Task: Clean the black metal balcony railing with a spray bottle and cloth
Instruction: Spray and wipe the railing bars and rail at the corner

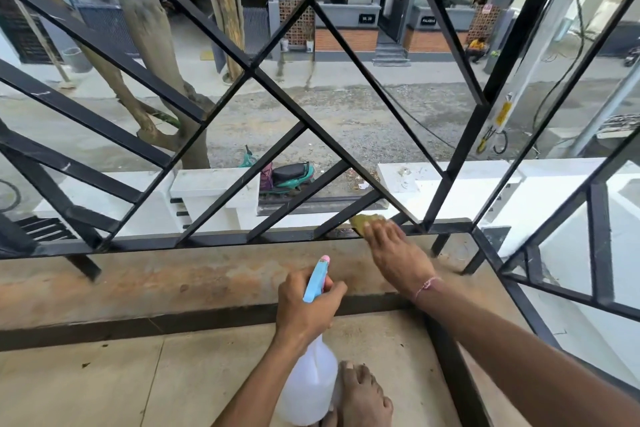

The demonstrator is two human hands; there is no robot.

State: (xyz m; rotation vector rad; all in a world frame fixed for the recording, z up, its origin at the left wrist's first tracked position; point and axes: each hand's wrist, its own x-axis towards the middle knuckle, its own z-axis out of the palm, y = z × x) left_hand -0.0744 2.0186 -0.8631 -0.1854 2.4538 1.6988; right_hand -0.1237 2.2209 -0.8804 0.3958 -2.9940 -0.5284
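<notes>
Black metal railing fills the view from nine to three o'clock, its crossing diagonal bars meeting a bottom rail that runs above a brown, stained ledge. Beyond the bars lie a gravel street, tree trunks, grey and brick buildings and a teal scooter parked at twelve o'clock from the hands. Pale floor tiles lie below the ledge, with a bare foot at six o'clock.

Right hand reaches to the bottom rail, fingers laid fairly straight over a yellow-green cloth, pressing it onto the rail where a diagonal bar lands; the cloth shows at eleven o'clock from the fingertips. A thread band circles that wrist.

Left hand curls round the neck of a bottle, its blue-and-pink spray head pointing toward twelve o'clock, the translucent body hanging toward six o'clock below the palm.
</notes>
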